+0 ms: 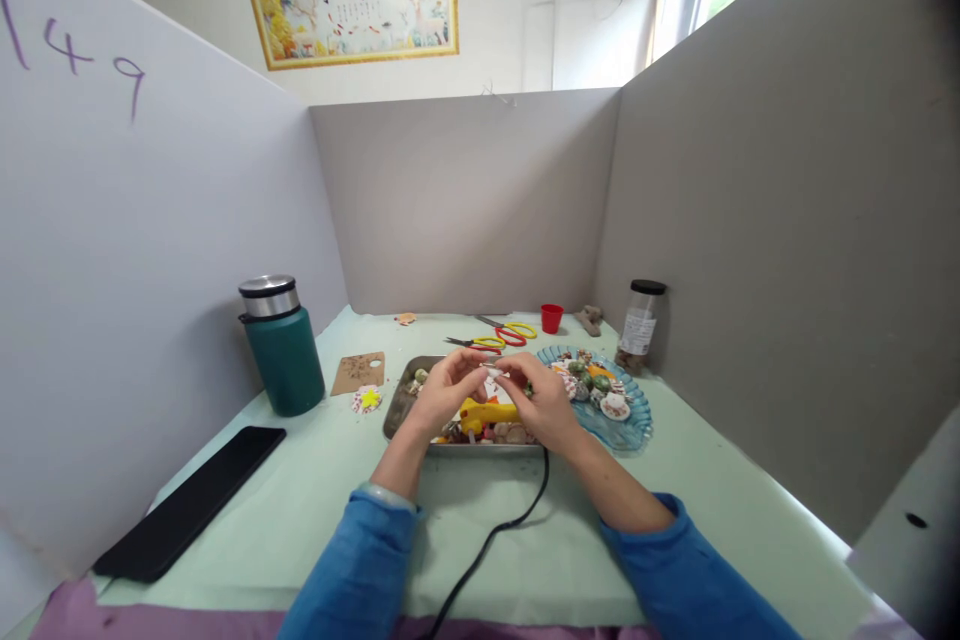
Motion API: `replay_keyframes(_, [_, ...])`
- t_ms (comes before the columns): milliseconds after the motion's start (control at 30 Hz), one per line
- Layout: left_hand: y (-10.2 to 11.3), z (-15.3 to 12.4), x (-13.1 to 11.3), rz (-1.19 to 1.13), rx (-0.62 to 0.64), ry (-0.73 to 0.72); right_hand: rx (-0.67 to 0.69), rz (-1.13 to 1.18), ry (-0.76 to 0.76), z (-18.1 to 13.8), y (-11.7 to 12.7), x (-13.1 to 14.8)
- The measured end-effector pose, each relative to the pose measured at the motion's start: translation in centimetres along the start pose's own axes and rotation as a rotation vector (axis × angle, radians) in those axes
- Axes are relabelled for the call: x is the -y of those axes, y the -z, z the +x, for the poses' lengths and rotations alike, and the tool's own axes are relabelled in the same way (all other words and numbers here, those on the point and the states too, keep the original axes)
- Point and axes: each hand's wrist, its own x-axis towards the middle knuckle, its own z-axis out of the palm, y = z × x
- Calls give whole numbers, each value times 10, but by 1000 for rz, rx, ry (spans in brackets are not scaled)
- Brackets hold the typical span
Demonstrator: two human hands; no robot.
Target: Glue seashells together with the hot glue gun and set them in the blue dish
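Above the metal tray (480,449), my left hand (448,392) and my right hand (545,402) meet with their fingertips pinched. Between them is a small whitish piece (493,372), too small to name exactly. Both hands are closed on it. Below them a yellow glue gun (487,412) lies in the tray among several small shells or stones. A black cord (501,525) runs from the tray's front toward me. Part of the tray's contents is hidden behind my hands.
A blue glass plate (637,425) of decorated pieces stands right, near a black-lidded jar (640,330). Scissors (517,332) and a red cup (552,319) lie behind. To the left are a green bottle (283,360), cardboard (358,374) and a black flat object (195,502). Partitions surround the table.
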Motion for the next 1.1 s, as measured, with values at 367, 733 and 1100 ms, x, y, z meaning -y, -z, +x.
replay_keyframes(367, [-2, 0, 0, -51, -32, -33, 9, 13, -90, -1, -4, -3])
replay_keyframes(733, [-2, 1, 7, -42, 2, 47, -24, 12, -69, -2, -4, 1])
replay_keyframes(1100, [0, 2, 10, -66, 8, 115, -21, -22, -3, -2, -3, 0])
